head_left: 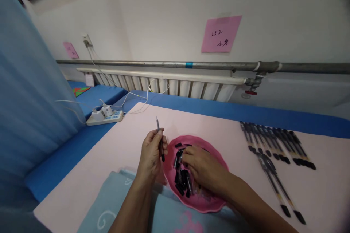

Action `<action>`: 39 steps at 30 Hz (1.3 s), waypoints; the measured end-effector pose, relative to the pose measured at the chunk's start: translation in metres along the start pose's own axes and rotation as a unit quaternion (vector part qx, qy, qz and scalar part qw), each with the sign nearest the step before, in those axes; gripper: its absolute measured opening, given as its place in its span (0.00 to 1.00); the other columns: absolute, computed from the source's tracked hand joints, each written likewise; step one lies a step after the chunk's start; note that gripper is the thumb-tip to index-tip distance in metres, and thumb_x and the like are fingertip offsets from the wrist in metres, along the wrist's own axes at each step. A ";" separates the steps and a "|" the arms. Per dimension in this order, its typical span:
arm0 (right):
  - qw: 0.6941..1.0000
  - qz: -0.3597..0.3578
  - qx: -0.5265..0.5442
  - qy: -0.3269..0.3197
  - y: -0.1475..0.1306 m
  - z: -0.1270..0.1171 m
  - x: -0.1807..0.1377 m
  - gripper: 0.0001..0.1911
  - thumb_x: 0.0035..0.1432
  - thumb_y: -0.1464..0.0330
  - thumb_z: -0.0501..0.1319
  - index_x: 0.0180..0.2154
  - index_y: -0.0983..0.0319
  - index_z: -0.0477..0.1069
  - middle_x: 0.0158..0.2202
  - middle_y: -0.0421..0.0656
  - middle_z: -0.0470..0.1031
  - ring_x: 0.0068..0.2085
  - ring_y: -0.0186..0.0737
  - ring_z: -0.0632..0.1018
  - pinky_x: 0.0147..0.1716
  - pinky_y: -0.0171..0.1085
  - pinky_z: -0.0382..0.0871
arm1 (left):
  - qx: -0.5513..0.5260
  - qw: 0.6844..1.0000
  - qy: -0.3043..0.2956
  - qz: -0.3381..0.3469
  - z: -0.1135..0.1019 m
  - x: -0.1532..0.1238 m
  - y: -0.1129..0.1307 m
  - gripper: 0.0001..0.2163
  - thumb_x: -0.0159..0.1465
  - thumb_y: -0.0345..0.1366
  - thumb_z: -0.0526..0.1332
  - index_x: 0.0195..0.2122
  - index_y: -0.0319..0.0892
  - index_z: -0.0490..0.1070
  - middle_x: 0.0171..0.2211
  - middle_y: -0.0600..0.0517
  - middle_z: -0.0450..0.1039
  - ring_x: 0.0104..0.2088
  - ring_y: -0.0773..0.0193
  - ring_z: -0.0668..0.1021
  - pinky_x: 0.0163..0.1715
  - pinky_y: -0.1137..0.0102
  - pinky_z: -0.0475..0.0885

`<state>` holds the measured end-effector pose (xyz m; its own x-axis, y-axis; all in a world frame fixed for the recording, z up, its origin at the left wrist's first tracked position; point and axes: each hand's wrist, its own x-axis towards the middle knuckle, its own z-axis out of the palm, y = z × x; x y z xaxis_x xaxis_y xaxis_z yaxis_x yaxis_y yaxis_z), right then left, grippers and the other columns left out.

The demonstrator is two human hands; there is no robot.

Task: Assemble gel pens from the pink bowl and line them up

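My left hand point(151, 149) is closed around an uncapped pen point(158, 124), its bare tip pointing up and its black end hanging below my fingers. To the right, my right hand point(203, 165) reaches into a pink scalloped bowl point(180, 140), fingers bent down among the contents. Black pen caps point(182, 180) and other small clear and black parts fill the bowl. My right fingertips are among these parts, and whether they pinch one is hidden. Capped pens point(276, 142) lie in a row on the pink sheet at the right, with two more pens point(281, 185) in front of them.
A pink sheet point(123, 145) covers the blue surface point(207, 106). Light blue patterned cloth point(115, 196) lies at the near edge. A power strip point(106, 118) with white cables sits at the left, near a blue curtain point(32, 98). Behind are a radiator point(183, 87) and pipe.
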<state>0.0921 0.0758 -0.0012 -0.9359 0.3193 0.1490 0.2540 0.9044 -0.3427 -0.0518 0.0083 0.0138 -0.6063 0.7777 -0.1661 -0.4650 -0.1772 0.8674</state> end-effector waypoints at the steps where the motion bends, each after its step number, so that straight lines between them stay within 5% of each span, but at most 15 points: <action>1: 1.000 -0.002 0.002 -0.002 -0.001 -0.001 -0.001 0.12 0.50 0.80 0.53 0.30 0.62 0.72 0.33 0.44 0.75 0.36 0.41 0.72 0.35 0.39 0.63 | 0.001 1.000 -0.001 -0.001 0.000 0.000 0.000 0.15 0.50 0.42 0.65 0.34 0.40 0.66 0.19 0.59 0.65 0.16 0.75 0.65 0.15 0.79 0.57; 7: 1.000 0.013 -0.022 -0.011 -0.012 0.000 -0.004 0.05 0.52 0.73 0.57 0.26 0.61 0.69 0.29 0.42 0.74 0.30 0.40 0.72 0.29 0.38 0.61 | 0.013 1.000 -0.023 0.001 -0.003 0.001 -0.003 0.15 0.50 0.42 0.65 0.34 0.40 0.67 0.19 0.59 0.65 0.16 0.74 0.66 0.15 0.79 0.57; 13: 0.998 0.049 -0.037 -0.003 -0.017 0.005 -0.005 0.05 0.48 0.76 0.58 0.26 0.63 0.72 0.29 0.45 0.75 0.29 0.43 0.74 0.28 0.39 0.62 | 0.025 0.999 -0.026 0.000 -0.004 0.003 -0.005 0.15 0.50 0.43 0.65 0.35 0.40 0.68 0.19 0.58 0.66 0.16 0.75 0.66 0.15 0.79 0.58; 19: 0.991 0.038 0.125 0.033 -0.007 -0.004 0.001 0.11 0.53 0.76 0.55 0.33 0.58 0.73 0.34 0.42 0.76 0.36 0.40 0.74 0.35 0.39 0.66 | 0.049 0.997 -0.050 -0.026 -0.002 0.000 -0.003 0.14 0.52 0.41 0.63 0.37 0.40 0.68 0.19 0.59 0.64 0.15 0.76 0.63 0.14 0.79 0.57; 22: 0.949 0.103 0.274 0.120 0.002 -0.012 0.002 0.09 0.55 0.72 0.54 0.36 0.58 0.71 0.34 0.40 0.76 0.36 0.38 0.75 0.36 0.39 0.68 | 0.074 0.992 -0.089 -0.057 0.001 -0.005 -0.004 0.14 0.52 0.41 0.63 0.37 0.40 0.70 0.17 0.60 0.61 0.14 0.77 0.59 0.12 0.80 0.50; 27: 0.792 0.240 0.454 0.331 0.013 -0.026 0.002 0.12 0.51 0.61 0.60 0.36 0.60 0.69 0.29 0.39 0.73 0.28 0.35 0.73 0.28 0.35 0.66 | 0.109 0.976 -0.161 -0.096 0.007 -0.014 -0.008 0.10 0.52 0.40 0.64 0.32 0.40 0.71 0.17 0.59 0.61 0.14 0.78 0.58 0.14 0.80 0.48; 29: 0.757 0.244 0.482 0.368 0.014 -0.029 0.002 0.14 0.50 0.60 0.61 0.37 0.60 0.69 0.29 0.40 0.73 0.27 0.34 0.71 0.27 0.34 0.65 | 0.112 0.971 -0.178 -0.115 0.008 -0.016 -0.010 0.09 0.52 0.39 0.65 0.31 0.40 0.72 0.18 0.58 0.62 0.16 0.78 0.60 0.15 0.80 0.50; 39: 0.765 0.218 0.506 0.335 0.004 -0.024 0.004 0.12 0.48 0.63 0.63 0.36 0.60 0.70 0.29 0.38 0.71 0.28 0.33 0.71 0.27 0.32 0.63 | 0.115 0.962 -0.218 -0.114 0.008 -0.018 -0.017 0.07 0.54 0.36 0.63 0.33 0.40 0.73 0.20 0.56 0.64 0.18 0.75 0.62 0.20 0.77 0.55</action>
<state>0.0955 0.0878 0.0204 -0.3952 0.9078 0.1408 -0.1285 0.0972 -0.9869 -0.0277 0.0016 0.0054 -0.1540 0.9686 -0.1952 -0.3677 0.1272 0.9212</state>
